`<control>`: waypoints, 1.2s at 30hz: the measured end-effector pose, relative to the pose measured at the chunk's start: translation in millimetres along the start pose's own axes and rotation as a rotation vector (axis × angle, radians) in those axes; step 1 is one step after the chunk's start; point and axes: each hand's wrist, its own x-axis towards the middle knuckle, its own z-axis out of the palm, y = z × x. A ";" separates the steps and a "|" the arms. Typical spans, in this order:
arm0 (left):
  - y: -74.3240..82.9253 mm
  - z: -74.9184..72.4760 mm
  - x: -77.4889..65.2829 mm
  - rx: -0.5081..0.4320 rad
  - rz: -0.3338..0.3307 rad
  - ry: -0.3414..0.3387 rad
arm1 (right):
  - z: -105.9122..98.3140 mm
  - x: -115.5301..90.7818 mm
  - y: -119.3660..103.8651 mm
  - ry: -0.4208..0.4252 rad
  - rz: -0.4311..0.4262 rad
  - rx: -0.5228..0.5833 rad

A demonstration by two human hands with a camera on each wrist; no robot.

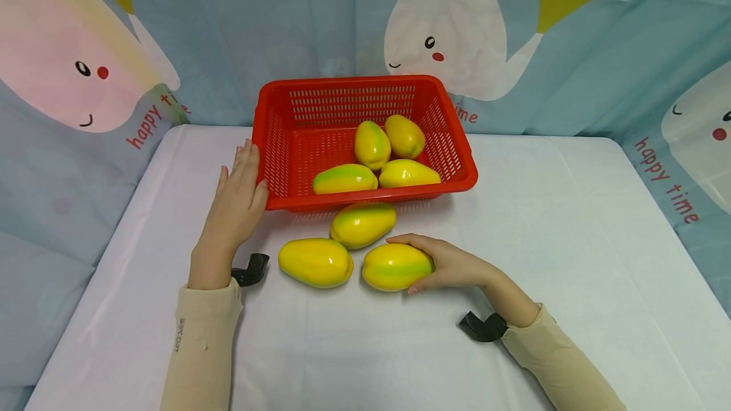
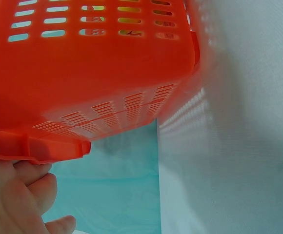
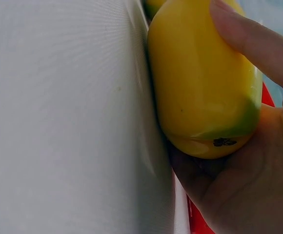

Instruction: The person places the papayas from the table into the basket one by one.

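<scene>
A red plastic basket (image 1: 365,199) holds several glossy yellow-green papayas (image 1: 372,144). My left hand (image 1: 237,198) rests along the basket's left rim with its fingers straight; in the left wrist view the fingers (image 2: 36,187) touch the underside of the rim. My right hand (image 1: 451,263) grips a papaya (image 1: 396,267) on the table in front of the basket, thumb on the near side and fingers on the far side. In the right wrist view that papaya (image 3: 205,83) lies against the palm, close to the cloth. The far fingers are mostly hidden there.
Two more papayas lie on the white-covered table (image 1: 571,240): one papaya (image 1: 363,226) by the basket's front wall, another papaya (image 1: 316,262) left of the gripped one. A blue curtain (image 1: 308,24) with whale prints hangs behind the basket. Black wrist mounts (image 1: 251,270) show at both wrists.
</scene>
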 end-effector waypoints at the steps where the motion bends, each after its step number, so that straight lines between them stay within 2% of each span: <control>1: 0.0 0.0 0.0 0.001 0.000 0.000 | 0.1 0.1 0.2 0.000 0.001 0.000; 36: 1.5 -0.3 0.5 -0.012 -0.007 0.007 | 0.2 0.6 1.9 0.003 0.015 0.007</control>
